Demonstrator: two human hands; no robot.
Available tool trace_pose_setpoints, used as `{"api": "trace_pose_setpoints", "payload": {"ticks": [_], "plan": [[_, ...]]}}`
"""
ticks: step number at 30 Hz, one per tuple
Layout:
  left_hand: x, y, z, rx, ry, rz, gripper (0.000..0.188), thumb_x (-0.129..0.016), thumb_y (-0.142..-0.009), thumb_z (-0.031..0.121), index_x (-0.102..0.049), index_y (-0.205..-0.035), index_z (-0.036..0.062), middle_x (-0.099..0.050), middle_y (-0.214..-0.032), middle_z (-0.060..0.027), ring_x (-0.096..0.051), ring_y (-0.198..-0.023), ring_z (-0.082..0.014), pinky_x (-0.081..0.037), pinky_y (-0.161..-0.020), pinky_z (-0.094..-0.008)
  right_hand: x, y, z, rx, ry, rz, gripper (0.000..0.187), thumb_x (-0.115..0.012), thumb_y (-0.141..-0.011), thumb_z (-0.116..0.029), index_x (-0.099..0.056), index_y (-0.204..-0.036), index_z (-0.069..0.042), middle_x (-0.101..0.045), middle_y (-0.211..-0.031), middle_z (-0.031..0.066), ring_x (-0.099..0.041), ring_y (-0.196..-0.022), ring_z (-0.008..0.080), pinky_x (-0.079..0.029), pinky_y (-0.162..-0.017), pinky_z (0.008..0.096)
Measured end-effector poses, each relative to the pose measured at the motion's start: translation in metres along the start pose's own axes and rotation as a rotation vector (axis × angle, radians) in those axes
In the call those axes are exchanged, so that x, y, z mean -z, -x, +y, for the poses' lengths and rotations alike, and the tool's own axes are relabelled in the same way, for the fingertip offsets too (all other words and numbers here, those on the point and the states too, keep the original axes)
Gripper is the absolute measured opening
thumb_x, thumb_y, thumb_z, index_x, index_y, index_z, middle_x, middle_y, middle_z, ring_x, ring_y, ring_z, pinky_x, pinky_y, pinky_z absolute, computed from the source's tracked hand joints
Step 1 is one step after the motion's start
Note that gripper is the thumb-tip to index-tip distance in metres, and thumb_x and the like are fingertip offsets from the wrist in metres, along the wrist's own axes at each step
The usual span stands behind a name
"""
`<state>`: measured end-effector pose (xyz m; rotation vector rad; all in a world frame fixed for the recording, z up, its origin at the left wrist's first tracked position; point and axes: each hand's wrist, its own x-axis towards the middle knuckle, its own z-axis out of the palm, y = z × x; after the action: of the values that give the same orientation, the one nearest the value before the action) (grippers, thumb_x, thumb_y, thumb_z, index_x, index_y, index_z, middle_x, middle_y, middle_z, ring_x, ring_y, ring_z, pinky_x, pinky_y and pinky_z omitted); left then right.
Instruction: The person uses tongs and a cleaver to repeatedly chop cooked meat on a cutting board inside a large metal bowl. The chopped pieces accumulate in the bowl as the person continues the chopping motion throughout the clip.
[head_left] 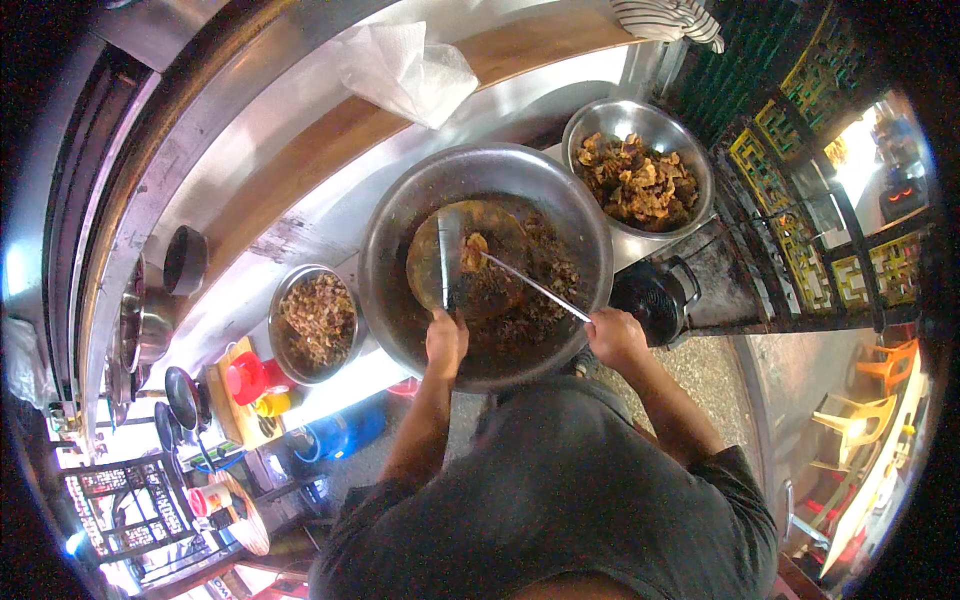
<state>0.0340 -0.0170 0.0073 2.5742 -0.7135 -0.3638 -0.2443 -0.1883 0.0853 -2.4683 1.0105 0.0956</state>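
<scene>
— Is there much room to work?

— A fair bit, inside the wide metal basin (395, 210) at the middle of the frame. Its rim runs round a round board (425, 275), and bare metal shows along its upper left. At the upper right, a steel bowl (627, 118) of browned pieces crowds close to it. Left of the basin sits a smaller bowl (315, 376) of chopped food.

— And the hands?

— Both closed, well apart from each other. The left hand (446, 343), just below centre, is wrapped round a broad-bladed knife (447, 245) that points up the frame. The right hand (617, 338), right of centre, grips a thin metal tool (540, 287) slanting up and left.

— What does the food look like?

— One golden-brown lump (475, 246), slightly above centre on the board, just right of the blade. Dark chopped bits (550, 260) lie strewn over the basin's right side.

— Anything you can't make out?

— Whether the tool's tip touches that lump or ends beside it. The knife's grip is mostly covered by the fist, a dark shirt (560, 490) blocks the lower middle, and clutter at the lower left is too small to read.
</scene>
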Motion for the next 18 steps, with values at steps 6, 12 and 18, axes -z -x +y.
{"api": "trace_pose_setpoints", "payload": {"ticks": [6, 12, 18], "plan": [[0.023, -0.001, 0.014, 0.028, 0.022, 0.019, 0.041, -0.058, -0.095, 0.036, -0.055, -0.104, -0.0043, -0.067, -0.086, -0.0311, -0.066, -0.087, -0.0476, -0.053, -0.078, -0.0558, -0.002, 0.010, 0.000, -0.028, -0.010, 0.062, 0.029, -0.055, -0.089, -0.029, -0.067, -0.089, -0.003, -0.068, -0.088, 0.0216, -0.066, -0.083, 0.0430, -0.053, -0.078, 0.0536], [0.022, -0.019, 0.008, -0.036, -0.197, -0.230, 0.043, -0.053, -0.097, 0.039, -0.055, -0.109, -0.0019, -0.067, -0.094, -0.0308, -0.065, -0.096, -0.0466, -0.052, -0.084, -0.0537, -0.008, 0.010, -0.001, -0.040, -0.009, 0.061, 0.026, -0.055, -0.089, -0.027, -0.066, -0.090, -0.003, -0.067, -0.089, 0.0197, -0.066, -0.084, 0.0425, -0.053, -0.077, 0.0530], [0.001, -0.007, 0.000, -0.069, 0.061, 0.062, 0.041, -0.055, -0.096, 0.035, -0.052, -0.113, -0.0033, -0.066, -0.090, -0.0328, -0.065, -0.087, -0.0499, -0.052, -0.078, -0.0557, 0.001, 0.016, -0.010, -0.043, -0.065, 0.092, 0.025, -0.056, -0.089, -0.027, -0.064, -0.088, -0.003, -0.066, -0.092, 0.0200, -0.065, -0.087, 0.0419, -0.053, -0.078, 0.0521]]}}
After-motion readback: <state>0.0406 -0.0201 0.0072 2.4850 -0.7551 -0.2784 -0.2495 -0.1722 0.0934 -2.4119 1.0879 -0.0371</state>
